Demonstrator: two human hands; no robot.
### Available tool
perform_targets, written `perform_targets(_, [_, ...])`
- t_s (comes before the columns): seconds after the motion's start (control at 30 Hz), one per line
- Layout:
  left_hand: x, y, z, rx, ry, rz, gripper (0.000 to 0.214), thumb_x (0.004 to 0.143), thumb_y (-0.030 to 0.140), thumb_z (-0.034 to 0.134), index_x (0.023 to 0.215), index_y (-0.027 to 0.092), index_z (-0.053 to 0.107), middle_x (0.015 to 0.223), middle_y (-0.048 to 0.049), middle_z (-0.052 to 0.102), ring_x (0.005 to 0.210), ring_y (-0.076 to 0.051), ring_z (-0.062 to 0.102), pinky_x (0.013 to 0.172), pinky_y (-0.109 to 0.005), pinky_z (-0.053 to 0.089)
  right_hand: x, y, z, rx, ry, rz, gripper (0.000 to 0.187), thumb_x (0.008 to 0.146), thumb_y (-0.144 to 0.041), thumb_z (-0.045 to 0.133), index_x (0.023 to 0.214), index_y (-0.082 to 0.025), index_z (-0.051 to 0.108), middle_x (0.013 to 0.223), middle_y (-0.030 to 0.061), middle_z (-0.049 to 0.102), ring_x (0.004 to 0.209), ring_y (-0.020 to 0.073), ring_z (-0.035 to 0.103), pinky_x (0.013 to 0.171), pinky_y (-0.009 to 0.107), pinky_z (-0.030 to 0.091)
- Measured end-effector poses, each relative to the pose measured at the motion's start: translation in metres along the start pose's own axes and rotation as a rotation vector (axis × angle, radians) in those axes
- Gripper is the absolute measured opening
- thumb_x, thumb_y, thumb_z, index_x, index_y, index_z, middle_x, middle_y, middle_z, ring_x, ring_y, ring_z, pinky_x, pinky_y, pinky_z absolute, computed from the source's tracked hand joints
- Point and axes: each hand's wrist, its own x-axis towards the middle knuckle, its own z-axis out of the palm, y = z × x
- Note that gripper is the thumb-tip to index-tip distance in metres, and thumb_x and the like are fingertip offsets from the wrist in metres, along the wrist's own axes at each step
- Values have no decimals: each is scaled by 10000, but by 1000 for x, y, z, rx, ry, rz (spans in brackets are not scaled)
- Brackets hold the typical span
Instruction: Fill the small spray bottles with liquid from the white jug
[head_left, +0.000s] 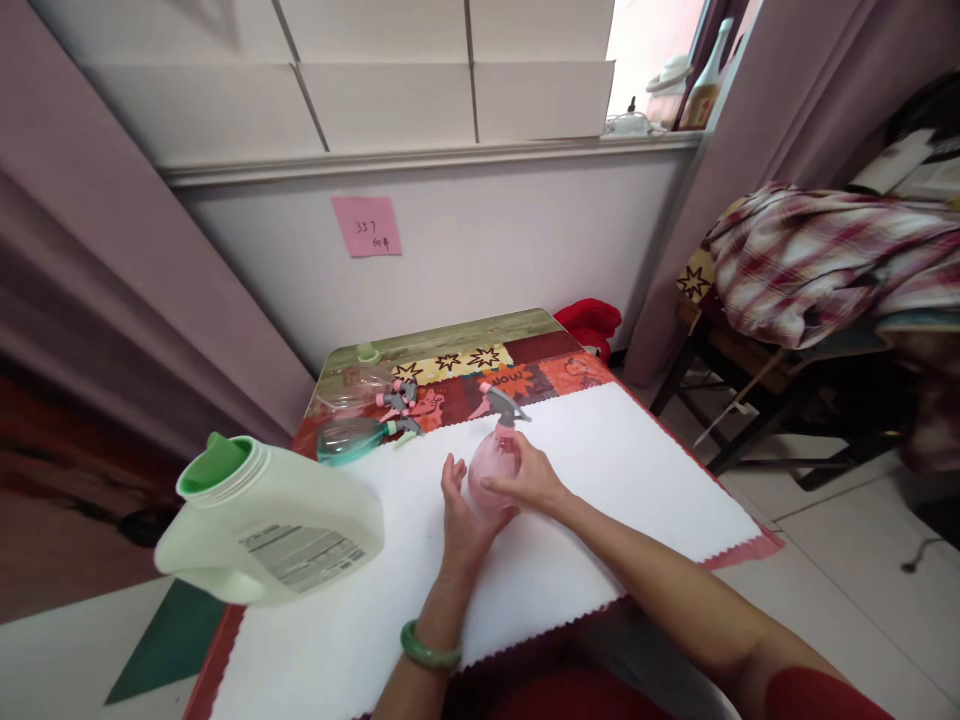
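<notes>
A pink see-through spray bottle (pixel 489 468) with a grey and pink trigger head stands nearly upright between my hands, above the white mat (pixel 615 450). My right hand (pixel 536 478) is closed around its right side, thumb across the front. Cupped at its lower left is my left hand (pixel 466 520), with fingertips raised beside the bottle and a green bangle (pixel 429 648) on the wrist. Farther left, a teal spray bottle (pixel 349 440) lies on its side near clear bottles with pink and grey trigger heads (pixel 397 398).
A large pale green jug (pixel 300 530), uncapped, stands at the table's left edge. A small green cap (pixel 367 353) sits at the back. Beyond the table is a wall with a pink note (pixel 367 226). At right, a plaid cloth (pixel 817 260) covers a chair.
</notes>
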Motion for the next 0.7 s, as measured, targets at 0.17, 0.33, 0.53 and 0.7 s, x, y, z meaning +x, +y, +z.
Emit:
perform_targets(0.17, [1, -6, -1, 129, -48, 24, 961, 680, 444, 845, 1472, 209, 353, 1448, -192, 500, 1344, -360, 512, 1125, -586, 376, 45, 21, -43, 129, 192, 119, 722, 609, -565, 828, 1185, -216, 566, 1154, 94, 711, 1065, 270, 680, 942, 417, 530])
perform_targets(0.33, [0, -5, 1, 280, -95, 47, 821, 745, 448, 792, 1428, 187, 419, 1412, -180, 545, 1295, -345, 550, 1107, -574, 408, 110, 43, -111, -152, 420, 174, 802, 578, -575, 842, 1226, -209, 543, 1218, 135, 688, 1126, 317, 660, 964, 439, 508])
perform_targets(0.53, [-1, 2, 0, 334, -104, 22, 769, 764, 418, 774, 1422, 199, 442, 1404, -162, 560, 1297, -351, 546, 1116, -591, 396, 170, 73, -165, -376, 490, 312, 840, 610, -541, 840, 1287, -175, 504, 1224, 196, 677, 1154, 377, 658, 935, 439, 502])
perform_targets(0.7, [-2, 0, 1, 343, -100, 7, 744, 774, 408, 769, 1419, 215, 455, 1403, -153, 563, 1302, -349, 539, 1117, -590, 397, 192, 99, -175, -424, 489, 368, 853, 627, -545, 830, 1308, -172, 477, 1226, 201, 672, 1166, 370, 658, 941, 418, 492])
